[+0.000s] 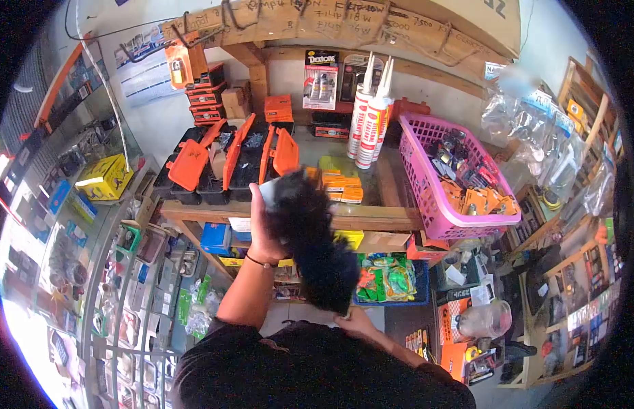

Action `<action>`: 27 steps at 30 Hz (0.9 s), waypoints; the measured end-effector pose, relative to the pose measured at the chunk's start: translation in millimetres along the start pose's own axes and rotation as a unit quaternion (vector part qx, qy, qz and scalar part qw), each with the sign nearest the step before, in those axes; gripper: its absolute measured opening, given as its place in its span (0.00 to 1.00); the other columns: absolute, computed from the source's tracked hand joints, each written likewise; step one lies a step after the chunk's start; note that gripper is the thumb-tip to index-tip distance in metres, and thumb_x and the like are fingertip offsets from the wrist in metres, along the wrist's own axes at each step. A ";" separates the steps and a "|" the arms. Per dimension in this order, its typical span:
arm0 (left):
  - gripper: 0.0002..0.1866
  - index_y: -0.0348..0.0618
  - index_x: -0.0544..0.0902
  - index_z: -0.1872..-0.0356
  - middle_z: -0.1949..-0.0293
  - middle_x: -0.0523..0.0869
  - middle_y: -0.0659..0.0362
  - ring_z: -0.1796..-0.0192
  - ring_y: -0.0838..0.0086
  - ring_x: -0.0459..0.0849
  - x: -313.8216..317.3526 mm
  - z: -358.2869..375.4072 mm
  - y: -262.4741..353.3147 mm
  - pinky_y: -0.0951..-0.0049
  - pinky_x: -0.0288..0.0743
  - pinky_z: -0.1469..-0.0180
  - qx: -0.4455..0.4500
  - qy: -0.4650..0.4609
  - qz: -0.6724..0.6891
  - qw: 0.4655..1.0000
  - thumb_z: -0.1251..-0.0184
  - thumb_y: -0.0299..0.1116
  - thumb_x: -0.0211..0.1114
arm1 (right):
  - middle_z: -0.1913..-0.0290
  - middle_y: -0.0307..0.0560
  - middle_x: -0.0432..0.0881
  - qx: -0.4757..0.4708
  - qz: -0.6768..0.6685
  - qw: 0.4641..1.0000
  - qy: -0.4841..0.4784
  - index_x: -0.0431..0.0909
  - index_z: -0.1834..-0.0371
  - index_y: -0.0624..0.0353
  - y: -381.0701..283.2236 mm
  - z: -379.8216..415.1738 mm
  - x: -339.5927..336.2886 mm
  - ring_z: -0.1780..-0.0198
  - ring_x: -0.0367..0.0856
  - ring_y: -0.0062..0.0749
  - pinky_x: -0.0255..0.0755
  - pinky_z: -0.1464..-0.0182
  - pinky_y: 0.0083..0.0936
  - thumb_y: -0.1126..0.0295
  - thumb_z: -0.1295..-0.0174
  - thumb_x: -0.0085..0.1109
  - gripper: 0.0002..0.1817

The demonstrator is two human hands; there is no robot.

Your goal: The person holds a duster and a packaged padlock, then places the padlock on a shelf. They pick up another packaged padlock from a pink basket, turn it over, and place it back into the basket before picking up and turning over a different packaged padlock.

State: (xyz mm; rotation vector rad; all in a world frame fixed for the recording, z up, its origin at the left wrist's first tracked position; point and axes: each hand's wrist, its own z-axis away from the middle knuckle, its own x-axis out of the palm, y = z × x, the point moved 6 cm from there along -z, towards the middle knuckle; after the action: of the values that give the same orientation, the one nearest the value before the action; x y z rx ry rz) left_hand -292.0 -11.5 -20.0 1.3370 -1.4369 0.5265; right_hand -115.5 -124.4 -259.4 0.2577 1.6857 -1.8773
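Note:
A black fluffy duster [310, 238] stretches diagonally across the middle of the view. My right hand [358, 323] grips its lower end, close to my body. Raised in front of the shelf, my left hand [266, 228] has its thumb up along a whitish object [268, 193], mostly covered by the duster's head. The duster also hides most of that hand's fingers. Just behind are black bins with orange lids [189, 165] and small orange boxes [341, 185] on the wooden shelf [381, 218].
Silicone sealant tubes [371, 133] stand upright beside a pink basket [467, 221] of packaged goods. Metal hooks [228, 17] project from the beam above. Glass shelving [143, 293] flanks the left, and a blue crate [419, 300] sits below the shelf.

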 end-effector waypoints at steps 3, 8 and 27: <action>0.49 0.36 0.62 0.42 0.47 0.69 0.39 0.48 0.48 0.72 0.3 -9.8 -10.8 0.46 0.65 0.46 -0.041 -0.138 -0.063 0.988 0.51 0.74 0.39 | 0.85 0.43 0.72 -0.135 -0.058 0.989 0.004 0.76 0.76 0.66 -32.9 2.9 -8.2 0.82 0.67 0.25 0.64 0.77 0.30 0.57 0.47 0.57 0.18; 0.47 0.37 0.60 0.40 0.43 0.68 0.46 0.44 0.49 0.69 1.9 -4.3 -18.0 0.47 0.61 0.44 0.021 0.079 -0.135 0.987 0.47 0.71 0.37 | 0.76 0.51 0.79 0.098 0.017 0.992 -0.076 0.76 0.65 0.63 -13.5 0.4 -4.6 0.70 0.78 0.34 0.69 0.64 0.31 0.55 0.48 0.58 0.19; 0.45 0.39 0.63 0.41 0.43 0.69 0.49 0.45 0.51 0.70 6.0 1.3 -34.2 0.49 0.63 0.44 -0.035 -0.157 -0.135 0.978 0.46 0.71 0.38 | 0.77 0.54 0.80 -0.077 0.021 0.997 -0.020 0.77 0.69 0.67 18.7 0.3 13.3 0.71 0.79 0.38 0.68 0.68 0.35 0.56 0.47 0.57 0.20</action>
State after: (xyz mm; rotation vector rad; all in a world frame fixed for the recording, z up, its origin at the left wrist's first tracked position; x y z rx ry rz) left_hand -260.5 -24.7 -26.3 1.5791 -1.4769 0.0863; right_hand -115.9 -129.0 -281.9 0.1887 1.7734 -1.7009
